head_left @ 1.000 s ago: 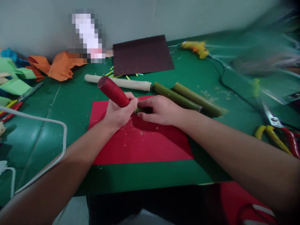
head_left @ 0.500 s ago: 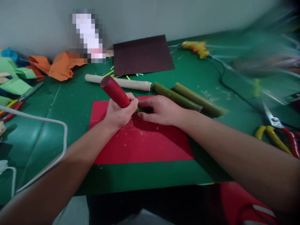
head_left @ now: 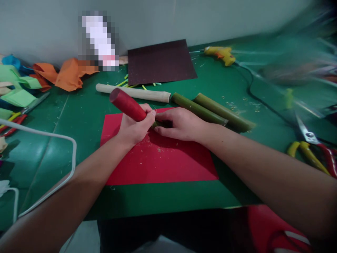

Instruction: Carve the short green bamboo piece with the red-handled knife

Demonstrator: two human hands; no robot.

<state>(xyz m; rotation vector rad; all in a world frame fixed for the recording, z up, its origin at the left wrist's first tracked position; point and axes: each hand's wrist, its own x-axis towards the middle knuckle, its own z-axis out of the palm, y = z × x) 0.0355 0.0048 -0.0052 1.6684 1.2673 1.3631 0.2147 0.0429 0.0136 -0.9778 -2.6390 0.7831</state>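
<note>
Red handle (head_left: 128, 104), one, thick and round. Head view: positioned above a red sheet (head_left: 163, 168) on the green counter (head_left: 158, 198), tilted, blunt end up and to the left. Left hand (head_left: 137, 127): grip closed around its lower part; the working end was hidden.

Green piece (head_left: 158, 124), one, mostly covered; lay between the hands, over the red sheet. Right hand (head_left: 183, 123): grip closed about it, thumb on the near side, fingers on the far side. Pale shavings (head_left: 159, 150) were scattered on the sheet.

Beyond the hands: pale stick (head_left: 150, 94), one, lying crosswise; green tubes (head_left: 198, 108), two, side by side, just right of the stick's end.

Farther back: dark sheet (head_left: 162, 63), one, with yellow strips (head_left: 121, 83) near its front edge; yellow glue gun (head_left: 221, 54), one, with black cord (head_left: 249, 86).

Right margin: shears (head_left: 310, 137), with yellow and red handles.

Left margin: orange material (head_left: 70, 75), crumpled; light green material (head_left: 18, 96), folded; white tubing (head_left: 47, 132), bent, which crossed before the left forearm (head_left: 86, 182).
</note>
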